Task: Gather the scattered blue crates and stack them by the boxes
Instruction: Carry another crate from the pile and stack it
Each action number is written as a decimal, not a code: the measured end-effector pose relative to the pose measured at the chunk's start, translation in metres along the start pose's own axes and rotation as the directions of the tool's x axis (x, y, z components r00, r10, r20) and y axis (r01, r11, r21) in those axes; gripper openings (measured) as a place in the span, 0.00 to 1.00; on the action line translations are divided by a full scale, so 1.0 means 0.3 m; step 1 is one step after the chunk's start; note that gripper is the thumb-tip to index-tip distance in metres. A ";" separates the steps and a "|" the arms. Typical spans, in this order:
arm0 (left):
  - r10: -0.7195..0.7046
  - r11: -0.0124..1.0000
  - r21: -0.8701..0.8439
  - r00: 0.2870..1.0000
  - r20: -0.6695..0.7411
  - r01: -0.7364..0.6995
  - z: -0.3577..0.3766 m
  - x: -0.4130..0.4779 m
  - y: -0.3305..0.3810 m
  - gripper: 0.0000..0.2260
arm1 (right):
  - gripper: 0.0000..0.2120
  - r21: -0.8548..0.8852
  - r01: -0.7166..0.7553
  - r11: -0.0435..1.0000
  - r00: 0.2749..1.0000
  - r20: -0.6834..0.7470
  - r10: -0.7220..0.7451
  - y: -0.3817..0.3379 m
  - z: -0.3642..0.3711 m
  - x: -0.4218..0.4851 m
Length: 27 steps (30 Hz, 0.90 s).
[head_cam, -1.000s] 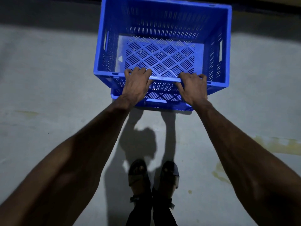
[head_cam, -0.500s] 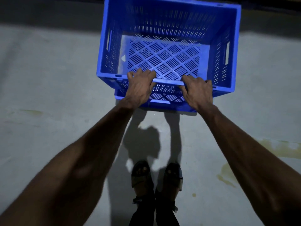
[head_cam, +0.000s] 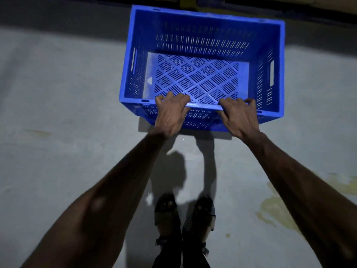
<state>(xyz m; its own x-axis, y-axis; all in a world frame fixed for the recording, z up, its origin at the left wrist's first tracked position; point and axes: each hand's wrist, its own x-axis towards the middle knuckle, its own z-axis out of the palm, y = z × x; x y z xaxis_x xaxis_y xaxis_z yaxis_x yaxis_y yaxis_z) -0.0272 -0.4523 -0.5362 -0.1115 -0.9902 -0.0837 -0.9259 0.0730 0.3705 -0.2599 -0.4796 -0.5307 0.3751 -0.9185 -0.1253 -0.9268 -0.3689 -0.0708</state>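
left hand (head_cam: 171, 113): grips blue crate (head_cam: 202, 55) near rim | right hand (head_cam: 239, 117): grips same rim

Reaches forward and down with both arms; grips crate (head_cam: 193, 26) rim with left hand (head_cam: 171, 115) and right hand (head_cam: 239, 118), fingers (head_cam: 181, 98) curled over it (backs up).

blue crate (head_cam: 202, 35): near wall partly covered by both hands; whether its base touched the floor (head_cam: 58, 113) could not be told.
left hand (head_cam: 171, 115), right hand (head_cam: 239, 117): finger ends curled over the near rim, out of sight.
left forearm (head_cam: 96, 200), right forearm (head_cam: 299, 180): cut off by the lower edge.
legs (head_cam: 168, 256): cropped above the sandals (head_cam: 167, 211).
tan strip (head_cam: 309, 1), top edge: cropped, too dark to identify.
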 end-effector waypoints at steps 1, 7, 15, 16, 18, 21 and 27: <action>-0.001 1.000 0.004 1.000 -0.011 0.001 0.003 0.001 0.003 0.04 | 0.08 0.013 -0.001 1.000 1.000 0.009 0.001 0.003 -0.003 0.002; 0.031 0.999 0.018 0.999 -0.022 -0.030 0.021 -0.010 0.009 0.04 | 0.08 0.004 -0.026 1.000 0.999 0.027 0.026 0.007 -0.001 -0.037; -0.004 1.000 0.011 1.000 -0.020 0.004 0.023 0.105 0.076 0.06 | 0.07 0.015 0.003 1.000 1.000 0.011 -0.003 0.119 -0.023 0.048; -0.002 1.000 0.006 1.000 -0.027 0.002 0.022 0.117 0.089 0.06 | 0.07 0.009 0.014 1.000 1.000 -0.002 -0.014 0.134 -0.033 0.051; -0.007 1.000 -0.017 0.999 -0.042 0.006 0.007 0.143 0.107 0.07 | 0.07 0.023 0.027 0.999 0.999 -0.024 -0.027 0.161 -0.059 0.075; -0.034 0.999 -0.026 0.999 -0.036 0.033 0.014 0.150 0.130 0.08 | 0.07 0.012 0.031 0.999 0.999 0.013 -0.031 0.179 -0.064 0.091; -0.039 0.999 0.013 0.999 -0.016 0.039 0.084 0.104 0.121 0.05 | 0.07 0.021 -0.053 0.998 0.998 -0.032 0.053 0.152 0.008 0.032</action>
<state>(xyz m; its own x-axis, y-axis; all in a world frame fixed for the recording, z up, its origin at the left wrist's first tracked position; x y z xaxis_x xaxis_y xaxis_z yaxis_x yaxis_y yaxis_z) -0.0735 -0.4776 -0.5485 -0.0698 -0.9941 -0.0830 -0.9341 0.0359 0.3552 -0.2987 -0.5048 -0.5375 0.3243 -0.9409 -0.0976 -0.9447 -0.3169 -0.0846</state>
